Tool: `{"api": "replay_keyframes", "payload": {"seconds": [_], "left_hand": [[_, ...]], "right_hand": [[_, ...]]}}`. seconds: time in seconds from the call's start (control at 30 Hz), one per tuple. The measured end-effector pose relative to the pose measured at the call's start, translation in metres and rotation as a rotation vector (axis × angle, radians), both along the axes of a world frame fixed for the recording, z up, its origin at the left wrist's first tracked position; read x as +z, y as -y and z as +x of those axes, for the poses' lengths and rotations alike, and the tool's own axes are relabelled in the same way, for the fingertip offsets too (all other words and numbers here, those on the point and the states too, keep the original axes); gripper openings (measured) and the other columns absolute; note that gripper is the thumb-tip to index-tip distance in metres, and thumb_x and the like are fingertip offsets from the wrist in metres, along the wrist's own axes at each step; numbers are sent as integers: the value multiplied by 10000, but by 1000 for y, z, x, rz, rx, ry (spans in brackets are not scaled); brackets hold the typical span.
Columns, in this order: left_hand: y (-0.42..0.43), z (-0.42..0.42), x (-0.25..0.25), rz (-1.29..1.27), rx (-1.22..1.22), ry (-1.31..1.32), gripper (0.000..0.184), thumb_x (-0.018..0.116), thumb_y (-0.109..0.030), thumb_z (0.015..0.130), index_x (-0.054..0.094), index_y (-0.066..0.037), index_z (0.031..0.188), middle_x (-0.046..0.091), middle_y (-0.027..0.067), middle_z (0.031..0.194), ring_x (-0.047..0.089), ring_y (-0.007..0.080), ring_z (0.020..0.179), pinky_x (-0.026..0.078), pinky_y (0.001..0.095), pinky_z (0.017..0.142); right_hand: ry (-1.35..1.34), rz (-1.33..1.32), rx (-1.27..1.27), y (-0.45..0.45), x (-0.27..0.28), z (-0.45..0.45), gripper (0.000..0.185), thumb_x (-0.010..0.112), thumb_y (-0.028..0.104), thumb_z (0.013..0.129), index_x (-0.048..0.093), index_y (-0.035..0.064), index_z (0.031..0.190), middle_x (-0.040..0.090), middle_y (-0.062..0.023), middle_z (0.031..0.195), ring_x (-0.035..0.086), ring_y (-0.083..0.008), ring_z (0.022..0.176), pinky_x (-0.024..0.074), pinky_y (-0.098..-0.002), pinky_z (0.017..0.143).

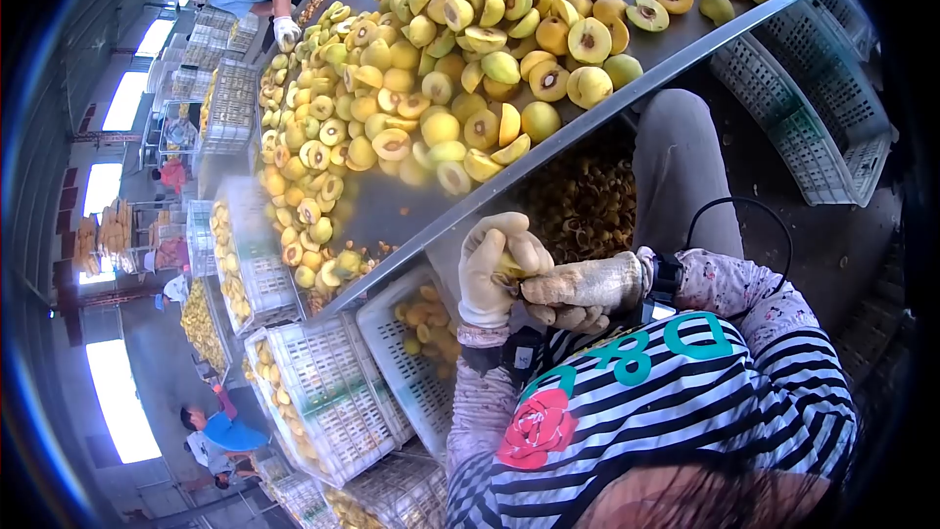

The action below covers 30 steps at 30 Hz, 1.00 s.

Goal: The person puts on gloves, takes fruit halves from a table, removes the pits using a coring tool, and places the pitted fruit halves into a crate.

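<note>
One half-hidden fruit [508, 265] sits pinched in the left hand [493, 260]; right hand [580, 290] curled, hold obscured.

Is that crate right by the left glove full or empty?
In between: fruit lies inside the crate, but some bare wall shows too. The left sleeve hides part of it.

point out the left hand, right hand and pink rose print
Left hand [493, 263]: head view, on its gloved middle.
Right hand [584, 286]: head view, on its gloved middle.
Pink rose print [538, 428]: head view, at its centre.
</note>
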<state>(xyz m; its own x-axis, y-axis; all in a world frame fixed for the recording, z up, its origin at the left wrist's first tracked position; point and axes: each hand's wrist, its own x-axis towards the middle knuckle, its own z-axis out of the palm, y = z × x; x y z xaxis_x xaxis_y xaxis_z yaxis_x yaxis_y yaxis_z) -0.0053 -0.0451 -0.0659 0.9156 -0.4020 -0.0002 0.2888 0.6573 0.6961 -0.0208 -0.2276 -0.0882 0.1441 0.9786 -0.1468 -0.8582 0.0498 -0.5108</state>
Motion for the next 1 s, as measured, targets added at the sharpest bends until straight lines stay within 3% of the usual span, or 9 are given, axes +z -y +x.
{"api": "replay_keyframes", "payload": {"seconds": [0.1,0.23,0.33,0.4,0.47,0.53,0.73,0.87,1.0], "left_hand": [[-4,4,5,-113,-268,-22,334,493,-187,1038,633,47,1232,679,131,789,640,290,725,534,434,708],[-8,6,7,28,34,-111,371,390,-218,1077,608,17,1263,641,90,804,568,258,720,482,422,713],[-52,-16,33,250,152,-68,340,412,-225,1079,639,-12,1214,651,74,846,579,259,761,478,432,787],[-88,-26,66,1118,247,-173,256,528,-184,1020,689,-9,1113,696,114,946,650,282,889,497,433,872],[-122,-25,63,2355,462,835,190,646,-125,926,712,-28,1076,705,141,1010,660,307,929,530,394,890],[-128,-10,55,1827,686,619,210,689,-163,888,722,-38,1053,710,152,1100,662,335,1026,510,431,940],[-73,102,-1,1953,183,274,485,733,-246,865,614,-1,1266,706,204,1093,689,331,1006,526,384,909],[-68,123,-29,1345,330,143,578,766,-91,822,511,70,1315,681,171,1138,663,201,1010,521,304,877],[-75,122,-45,1235,373,188,522,760,-90,836,530,70,1277,664,144,1163,642,171,993,517,299,872]], "right_hand": [[7,90,53,2,-8,1,404,570,493,1014,541,127,845,427,87,549,358,-25,403,301,-169,364],[228,19,283,11,3,16,382,590,456,1001,550,108,850,432,95,563,375,-26,414,299,-179,372],[106,-60,-136,11,4,5,417,557,489,1013,564,107,847,426,69,547,355,-42,399,304,-194,368],[166,-176,-159,5,2,13,361,562,463,1020,550,112,933,480,36,612,396,-52,428,324,-204,385],[356,-327,-209,-1,9,11,324,565,436,1025,536,116,981,514,22,660,420,-55,449,335,-211,396],[404,-284,-311,-7,5,14,284,566,397,1030,508,119,1022,528,10,703,464,-71,499,376,-226,440],[298,-249,-563,-11,-7,21,289,541,383,1039,505,98,1006,497,-2,661,463,-92,512,405,-257,478],[281,-328,-615,-7,1,26,297,546,385,1034,512,93,992,483,6,637,433,-95,474,383,-260,456],[310,-313,-628,-16,6,34,305,560,387,1025,518,89,979,488,12,623,448,-85,454,383,-230,435]]}}
